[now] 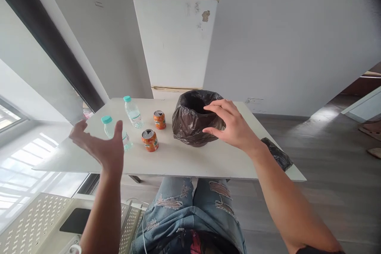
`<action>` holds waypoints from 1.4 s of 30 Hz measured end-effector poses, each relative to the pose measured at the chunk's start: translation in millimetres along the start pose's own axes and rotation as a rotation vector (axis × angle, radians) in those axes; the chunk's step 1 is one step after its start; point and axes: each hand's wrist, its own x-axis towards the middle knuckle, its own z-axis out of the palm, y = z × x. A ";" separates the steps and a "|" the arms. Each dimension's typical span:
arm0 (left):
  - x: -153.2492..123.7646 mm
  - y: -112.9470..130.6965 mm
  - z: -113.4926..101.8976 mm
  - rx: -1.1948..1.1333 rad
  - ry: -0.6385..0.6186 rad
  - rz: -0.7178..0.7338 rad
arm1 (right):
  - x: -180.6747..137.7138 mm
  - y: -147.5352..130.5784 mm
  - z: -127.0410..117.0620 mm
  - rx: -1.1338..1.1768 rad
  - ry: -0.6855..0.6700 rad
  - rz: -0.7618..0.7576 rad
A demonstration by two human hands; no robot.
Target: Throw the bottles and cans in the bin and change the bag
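Note:
My left hand [102, 145] is open above the left part of the table, fingers spread and holding nothing. Partly behind it stands a clear plastic bottle with a teal cap [106, 119]. A second teal-capped bottle [133, 114] is upright farther back. To the right of the bottles are two orange drink cans, one nearer [150, 141] and one farther [160, 120]. My right hand [230, 123], also open and empty, is in front of the right side of a bin lined with a black plastic bag [190, 125]. Whether its fingers touch the bag I cannot tell.
The white table [190, 162] has a folded black plastic bag [278, 154] at its right edge. Behind it stands a white refrigerator [175, 39] against a grey wall. A cream perforated rack [35, 214] is at the lower left, with a dark flat object [75, 220] on it.

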 end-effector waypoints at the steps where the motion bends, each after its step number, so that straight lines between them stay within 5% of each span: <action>1: 9.6 -8.6 5.2 0.037 -0.078 -0.085 | -2.4 -2.2 -1.5 0.013 0.038 0.007; 5: 10.2 -46.6 26.0 0.144 -0.363 -0.343 | -11.5 -3.8 3.7 0.054 0.092 0.000; 8: 2.0 -50.4 26.4 0.154 -0.397 -0.344 | -15.5 -4.6 9.7 0.074 0.120 -0.011; 13: -9.7 29.2 -7.6 0.013 -0.108 -0.021 | -12.6 -37.1 9.6 0.214 0.230 0.078; 17: -44.1 112.0 -27.0 -0.315 -0.345 0.415 | 0.3 -75.4 0.1 0.306 0.153 0.020; 21: -65.2 155.2 -17.2 -0.452 -0.452 0.440 | 18.8 -91.2 -22.9 0.238 0.157 -0.056; 24: -62.6 168.0 -8.5 -0.484 -0.462 0.434 | 37.2 -87.2 -49.1 0.164 0.083 -0.026; 26: -60.9 171.1 -8.4 -0.485 -0.452 0.429 | 53.4 -74.4 -69.2 0.127 0.165 -0.012; 29: -61.0 161.2 -12.2 -0.500 -0.389 0.399 | 81.2 -37.2 -95.6 0.076 0.434 0.029; 30: -59.2 152.7 -12.1 -0.499 -0.357 0.385 | 89.7 -21.8 -100.5 0.067 0.430 0.032; 33: -38.4 112.3 -1.4 -0.393 -0.209 0.292 | 107.9 21.6 -94.7 0.013 0.218 0.147; 36: 3.8 59.9 24.3 -0.246 -0.048 0.130 | 115.5 49.8 -61.9 -0.083 -0.102 0.238; 38: 32.3 25.0 45.5 -0.203 -0.063 0.028 | 118.4 60.9 -36.2 -0.170 -0.316 0.274; 42: 60.6 -31.6 87.5 -0.132 -0.307 -0.196 | 126.1 74.8 -0.3 -0.342 -0.650 0.306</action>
